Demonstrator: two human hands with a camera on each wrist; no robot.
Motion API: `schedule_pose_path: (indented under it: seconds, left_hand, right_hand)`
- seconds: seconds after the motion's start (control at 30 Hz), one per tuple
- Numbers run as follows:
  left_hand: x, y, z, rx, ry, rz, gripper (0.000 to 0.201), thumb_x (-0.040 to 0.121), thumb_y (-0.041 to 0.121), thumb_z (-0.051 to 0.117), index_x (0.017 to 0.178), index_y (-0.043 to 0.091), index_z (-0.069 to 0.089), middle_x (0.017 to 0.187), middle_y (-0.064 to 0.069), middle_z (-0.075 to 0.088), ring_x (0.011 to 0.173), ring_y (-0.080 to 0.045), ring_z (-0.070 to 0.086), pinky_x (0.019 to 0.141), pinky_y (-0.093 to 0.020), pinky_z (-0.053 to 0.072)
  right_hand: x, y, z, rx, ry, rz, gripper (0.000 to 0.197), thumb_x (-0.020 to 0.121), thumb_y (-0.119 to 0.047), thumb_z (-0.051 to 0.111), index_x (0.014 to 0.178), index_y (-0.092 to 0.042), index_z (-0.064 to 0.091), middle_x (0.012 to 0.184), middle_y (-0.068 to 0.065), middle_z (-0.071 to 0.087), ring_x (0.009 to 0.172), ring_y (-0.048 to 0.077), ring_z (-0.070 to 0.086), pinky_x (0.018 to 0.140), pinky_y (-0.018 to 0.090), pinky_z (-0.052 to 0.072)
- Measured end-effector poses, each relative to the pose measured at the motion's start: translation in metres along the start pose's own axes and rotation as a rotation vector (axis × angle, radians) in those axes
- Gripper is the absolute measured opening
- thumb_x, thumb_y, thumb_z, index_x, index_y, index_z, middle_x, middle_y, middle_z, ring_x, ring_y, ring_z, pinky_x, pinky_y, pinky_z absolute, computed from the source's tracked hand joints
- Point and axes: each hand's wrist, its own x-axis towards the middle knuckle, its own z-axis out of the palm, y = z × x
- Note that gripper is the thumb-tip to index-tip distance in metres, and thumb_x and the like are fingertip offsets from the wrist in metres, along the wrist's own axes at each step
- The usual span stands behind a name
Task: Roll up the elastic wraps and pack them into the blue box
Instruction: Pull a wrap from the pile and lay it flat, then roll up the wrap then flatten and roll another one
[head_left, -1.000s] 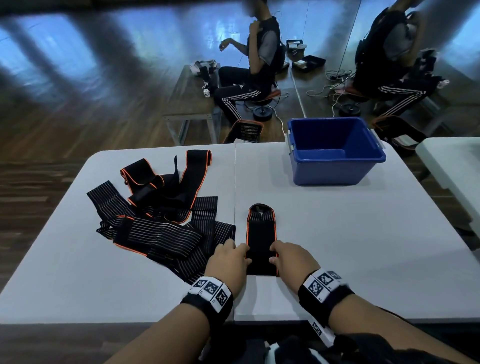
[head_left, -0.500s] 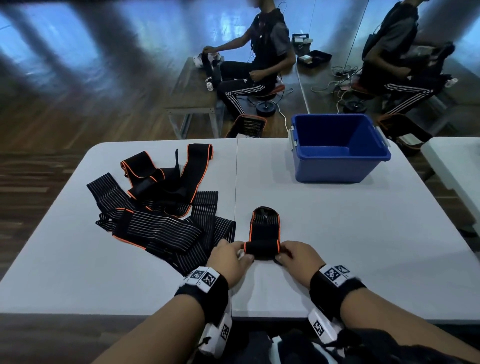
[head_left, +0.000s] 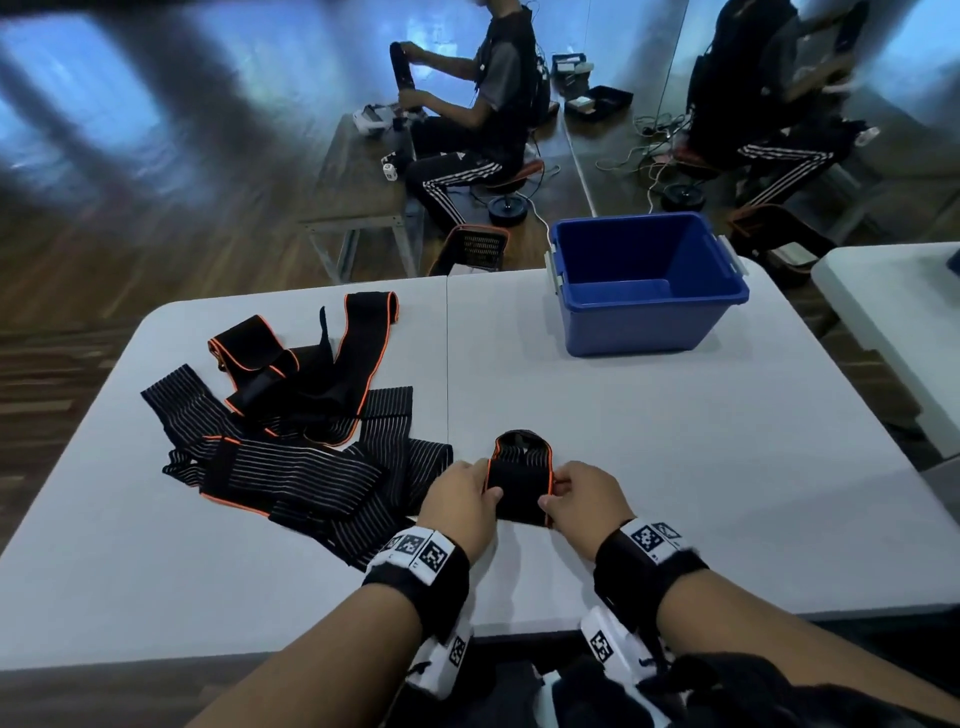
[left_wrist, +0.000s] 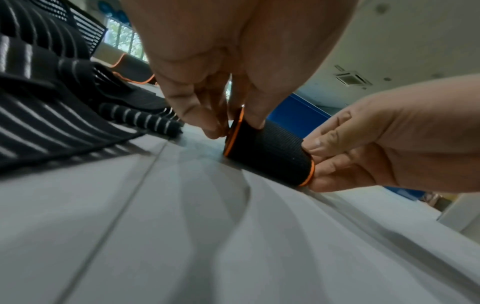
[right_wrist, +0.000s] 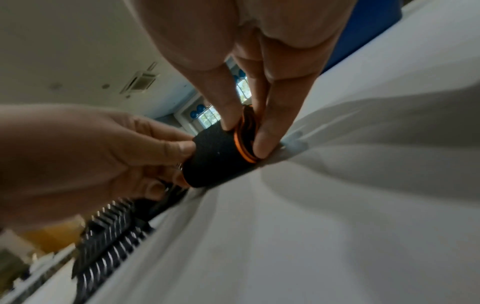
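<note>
A black elastic wrap with orange edging (head_left: 521, 483) lies on the white table (head_left: 649, 441), mostly rolled into a thick cylinder (left_wrist: 269, 153) (right_wrist: 217, 156). A short striped tail of it still lies flat beyond the roll. My left hand (head_left: 465, 501) pinches the roll's left end between thumb and fingers, and my right hand (head_left: 579, 501) pinches its right end. The blue box (head_left: 647, 283) stands empty at the far right of the table, well beyond the roll. A heap of unrolled wraps (head_left: 291, 415) spreads out to the left.
A second white table (head_left: 893, 312) stands at the right edge. Beyond the table, a seated person (head_left: 478, 114) works at a wooden bench, with a mirror image to the right. Cables and a black tray lie on the wooden floor behind.
The wrap lay almost flat a second ago. Both hands have rolled it away from me, so the roll is thicker and the flat tail much shorter.
</note>
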Motion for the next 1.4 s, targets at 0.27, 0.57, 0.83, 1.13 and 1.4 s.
schedule_pose_path:
  seconds: [0.27,0.57,0.83,1.13,1.4]
  left_hand:
    - [0.010,0.007,0.001,-0.136,0.026,-0.100,0.019,0.091,0.018,0.062,0.108,0.021,0.070,0.092,-0.001,0.070,0.091,-0.020,0.066,0.082,-0.026,0.048]
    - [0.067,0.059,0.000,-0.329,-0.020,-0.092,0.030,0.087,0.020,0.067,0.117,0.020,0.069,0.108,0.002,0.073,0.104,-0.015,0.067,0.091,-0.020,0.045]
    - [0.071,0.076,0.002,-0.350,-0.066,-0.015,0.040,0.086,0.025,0.068,0.126,0.023,0.062,0.120,0.004,0.068,0.105,-0.015,0.066,0.101,-0.029,0.047]
    - [0.043,-0.018,-0.063,0.143,-0.002,0.019,0.026,0.092,0.030,0.057,0.117,0.023,0.063,0.118,0.001,0.058,0.112,-0.019,0.056,0.097,-0.031,0.046]
    - [-0.013,-0.109,-0.095,0.177,0.136,-0.350,0.038,0.087,0.034,0.068,0.122,0.029,0.054,0.124,-0.005,0.047,0.113,-0.028,0.052,0.099,-0.037,0.046]
  right_hand:
    - [0.009,0.005,-0.008,0.026,-0.007,0.027,0.035,0.074,-0.010,0.075,0.107,-0.015,0.067,0.099,-0.004,0.070,0.093,0.012,0.065,0.082,0.025,0.051]
    - [0.052,0.007,-0.054,0.065,0.236,0.094,0.031,0.078,-0.004,0.068,0.108,-0.012,0.067,0.105,0.005,0.071,0.100,0.022,0.067,0.091,0.031,0.052]
    - [0.051,0.018,-0.085,0.183,0.305,0.115,0.049,0.079,-0.005,0.075,0.124,-0.008,0.056,0.120,0.011,0.062,0.106,0.026,0.062,0.094,0.039,0.051]
    - [0.034,-0.037,-0.038,0.220,0.066,-0.140,0.027,0.078,-0.011,0.077,0.098,-0.016,0.060,0.090,-0.005,0.060,0.085,0.013,0.059,0.079,0.036,0.053]
    - [0.035,-0.082,0.028,0.000,-0.231,-0.289,0.014,0.080,-0.019,0.074,0.083,-0.026,0.062,0.087,-0.002,0.065,0.080,0.014,0.062,0.070,0.024,0.050]
